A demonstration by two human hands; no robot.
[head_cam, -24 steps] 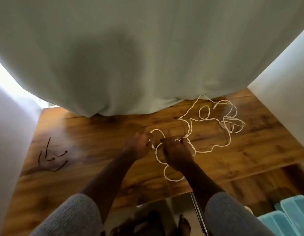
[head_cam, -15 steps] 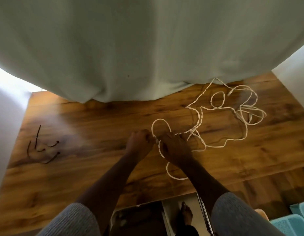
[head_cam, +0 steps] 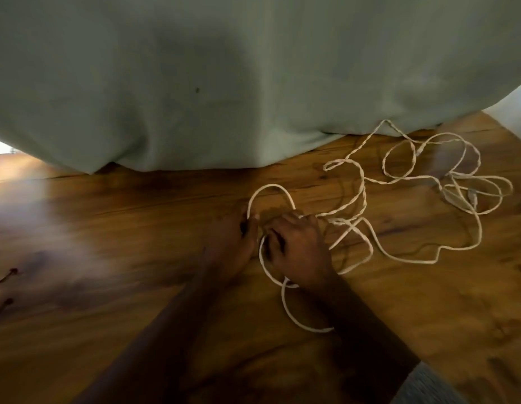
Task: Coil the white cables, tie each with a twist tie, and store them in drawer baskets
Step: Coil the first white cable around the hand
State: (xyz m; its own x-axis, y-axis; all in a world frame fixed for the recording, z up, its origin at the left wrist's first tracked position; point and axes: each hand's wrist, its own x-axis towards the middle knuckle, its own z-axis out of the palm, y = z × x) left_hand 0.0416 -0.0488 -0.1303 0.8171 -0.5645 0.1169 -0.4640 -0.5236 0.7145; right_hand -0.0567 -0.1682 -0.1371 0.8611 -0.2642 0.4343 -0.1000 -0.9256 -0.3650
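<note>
The white cable [head_cam: 399, 199] was sprawled in loose, tangled loops over the right side of the wooden table [head_cam: 136, 228], near the curtain [head_cam: 224, 83] hem. Its near end was pinched by the left hand [head_cam: 233, 240] and right hand [head_cam: 297, 246], held close together with 1 small loop arched between them. Probably best if loops were kept even and slack was fed in slowly. Only 2 twist ties [head_cam: 4, 290] were visible, cut off at the left edge, and no baskets could be seen.

Pale green curtain [head_cam: 224, 83] hangs over glossy wooden tabletop [head_cam: 107, 228].
</note>
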